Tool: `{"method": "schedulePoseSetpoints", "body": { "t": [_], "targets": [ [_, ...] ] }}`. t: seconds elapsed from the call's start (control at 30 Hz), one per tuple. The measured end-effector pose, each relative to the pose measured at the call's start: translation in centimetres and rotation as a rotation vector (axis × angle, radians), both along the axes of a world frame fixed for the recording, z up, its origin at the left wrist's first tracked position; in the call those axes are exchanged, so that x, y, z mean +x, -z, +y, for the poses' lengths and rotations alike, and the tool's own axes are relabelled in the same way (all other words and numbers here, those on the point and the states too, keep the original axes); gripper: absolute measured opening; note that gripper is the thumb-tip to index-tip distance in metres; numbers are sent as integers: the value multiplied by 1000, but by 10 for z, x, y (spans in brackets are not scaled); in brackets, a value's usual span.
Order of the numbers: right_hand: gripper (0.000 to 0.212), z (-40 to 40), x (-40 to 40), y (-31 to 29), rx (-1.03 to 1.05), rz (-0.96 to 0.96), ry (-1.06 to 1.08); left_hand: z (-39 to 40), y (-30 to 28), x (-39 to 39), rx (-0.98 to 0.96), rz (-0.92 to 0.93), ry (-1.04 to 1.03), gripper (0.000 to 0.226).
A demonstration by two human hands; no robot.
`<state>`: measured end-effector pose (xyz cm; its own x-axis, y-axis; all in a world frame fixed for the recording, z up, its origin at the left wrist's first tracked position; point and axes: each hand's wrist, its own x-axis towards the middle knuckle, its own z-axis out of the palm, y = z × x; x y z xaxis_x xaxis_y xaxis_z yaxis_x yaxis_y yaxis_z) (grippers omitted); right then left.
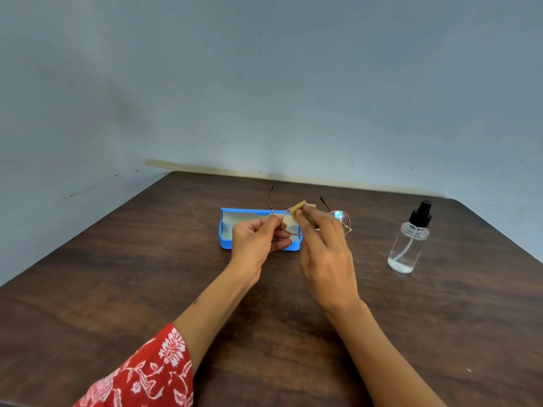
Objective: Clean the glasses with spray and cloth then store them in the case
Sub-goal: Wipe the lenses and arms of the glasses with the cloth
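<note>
Head view: a brown wooden table (pixel 147 274) is seen from above, with a grey wall (pixel 264 83) behind it. A blue glasses case (pixel 226 230) lies open on the table, and everything else is placed by it. Thin round glasses (pixel 342 220) are held up just in front of the case, with their arms pointing away toward the wall. One edge of the glasses is pinched by the left hand (pixel 255 239), which is curled up right in front of the case. A small tan cloth (pixel 299 208) is pinched in the fingertips of the right hand (pixel 326 257) and is pressed on the lens nearest the left hand. The other lens is seen to the right of the case, past the right hand. A clear spray bottle (pixel 407 245) with a black top is stood upright well to the right of the case. A red flowery sleeve (pixel 147 374) is seen on the left arm, nearest the camera.
</note>
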<state>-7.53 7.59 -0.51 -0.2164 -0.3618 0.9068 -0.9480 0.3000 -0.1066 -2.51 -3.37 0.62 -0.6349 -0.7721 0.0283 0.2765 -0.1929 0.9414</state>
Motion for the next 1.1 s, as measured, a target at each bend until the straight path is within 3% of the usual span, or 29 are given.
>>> {"method": "schedulePoseSetpoints", "body": {
  "t": [0.13, 0.33, 0.53, 0.7, 0.9, 1.0, 1.1],
  "targets": [
    [28, -3, 2, 1, 30, 40, -93, -2, 1, 1, -14, 26, 4, 19],
    [27, -2, -9, 3, -57, 2, 21, -3, 2, -1, -13, -2, -4, 19],
    [24, 0, 1, 1, -18, 58, -134, -2, 2, 1, -55, 20, -8, 23],
    [24, 2, -7, 0, -88, -23, -5, 0, 2, 2, -61, 12, -2, 22],
    [26, 1, 2, 1, -14, 34, -106, 2, 2, 2, -55, 20, 2, 24],
    [20, 4, -4, 1, -47, -19, -41, 0, 2, 2, -46, 12, -18, 23],
    [28, 2, -3, -1, -26, -19, 4, -1, 2, 2, -59, 4, -15, 22]
  ]
}}
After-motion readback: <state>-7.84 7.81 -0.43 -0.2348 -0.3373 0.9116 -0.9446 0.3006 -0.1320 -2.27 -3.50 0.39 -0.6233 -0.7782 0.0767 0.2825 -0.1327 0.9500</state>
